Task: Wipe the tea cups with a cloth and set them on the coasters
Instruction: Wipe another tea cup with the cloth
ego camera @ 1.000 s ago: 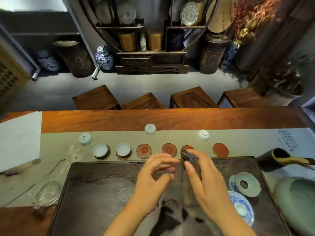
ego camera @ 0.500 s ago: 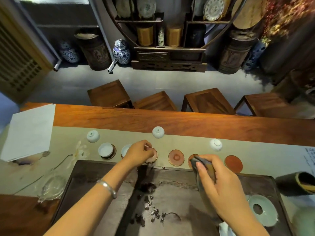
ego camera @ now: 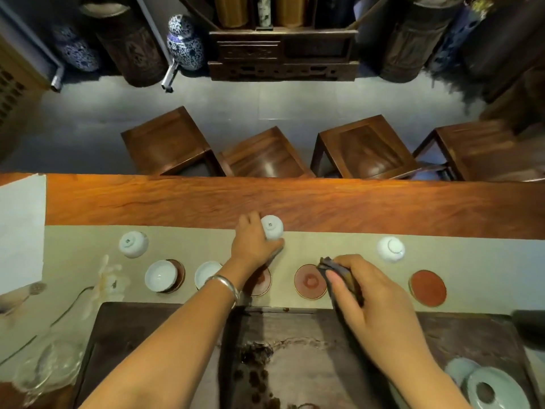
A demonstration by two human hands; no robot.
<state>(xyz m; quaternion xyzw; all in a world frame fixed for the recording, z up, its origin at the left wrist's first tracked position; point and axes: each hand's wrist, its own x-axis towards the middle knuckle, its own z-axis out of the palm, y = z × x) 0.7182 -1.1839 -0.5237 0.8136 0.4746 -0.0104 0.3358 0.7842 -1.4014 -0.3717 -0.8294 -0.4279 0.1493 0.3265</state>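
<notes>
1. The upturned cup (ego camera: pixel 272 227) sits at the table runner's (ego camera: pixel 339 246) far edge, bare runner either side.
2. Left hand (ego camera: pixel 252 246), reaching past the coasters (ego camera: pixel 310 281), grasps this cup.
3. Right hand (ego camera: pixel 368 293), nearer, clutches the dark cloth (ego camera: pixel 339 273).

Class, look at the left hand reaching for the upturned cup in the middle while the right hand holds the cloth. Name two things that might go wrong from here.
1. The left hand touches the upside-down cup only from the side; if lifted with that loose hold it may slip and knock the table.
2. The left forearm lies over the upright cup on its coaster; drawing back low might nudge it off.
</notes>
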